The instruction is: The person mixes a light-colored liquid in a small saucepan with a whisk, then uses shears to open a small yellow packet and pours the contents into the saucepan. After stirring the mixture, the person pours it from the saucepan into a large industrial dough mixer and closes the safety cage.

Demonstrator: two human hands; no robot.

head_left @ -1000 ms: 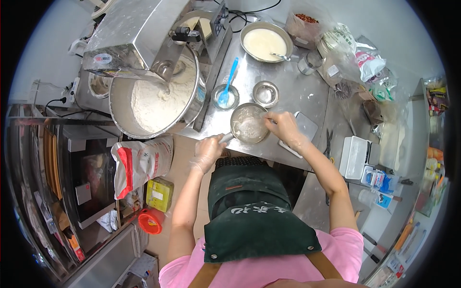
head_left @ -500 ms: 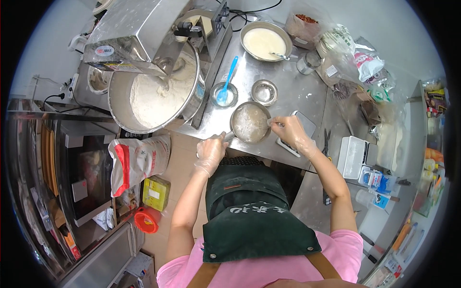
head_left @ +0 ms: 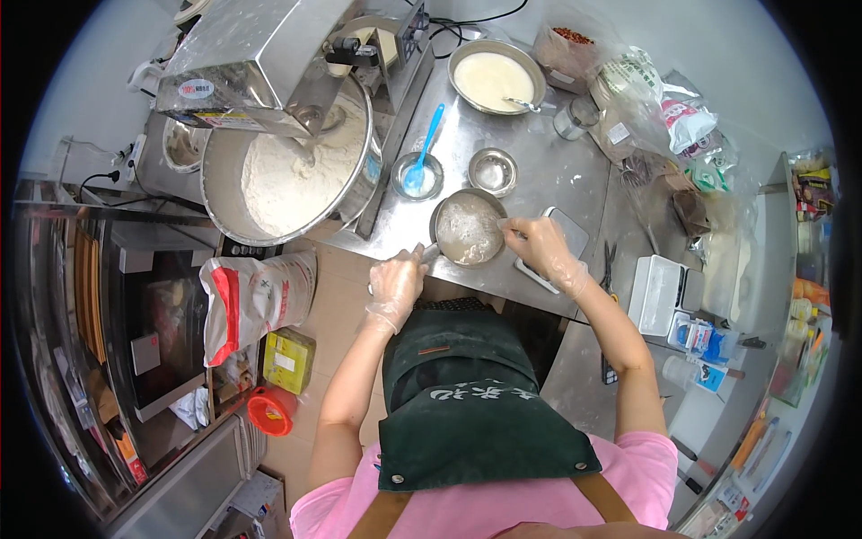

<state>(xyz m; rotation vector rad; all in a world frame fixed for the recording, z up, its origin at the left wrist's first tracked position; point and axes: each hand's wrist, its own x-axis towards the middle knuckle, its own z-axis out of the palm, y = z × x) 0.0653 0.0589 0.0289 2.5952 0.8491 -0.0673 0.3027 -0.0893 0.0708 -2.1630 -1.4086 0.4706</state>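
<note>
A small metal saucepan with whitish, cloudy contents stands at the front of the steel table. My left hand, in a clear plastic glove, is closed around its handle, which points toward me on the left. On the opposite side, my gloved right hand is pinched at the pan's rim; whether it grips the rim or something small there, I cannot make out. Behind the pan are a small metal bowl and another bowl holding a blue spatula. Partly behind my right hand lies a flat scale.
A mixer with a large flour-filled bowl occupies the left. At the back stands a bowl of creamy liquid with a spoon. Bags crowd the back right. Scissors and a white tray lie at right.
The whitish patches in the saucepan look slightly different. Both hands keep nearly the same places at the pan, and the view has shifted very slightly.
</note>
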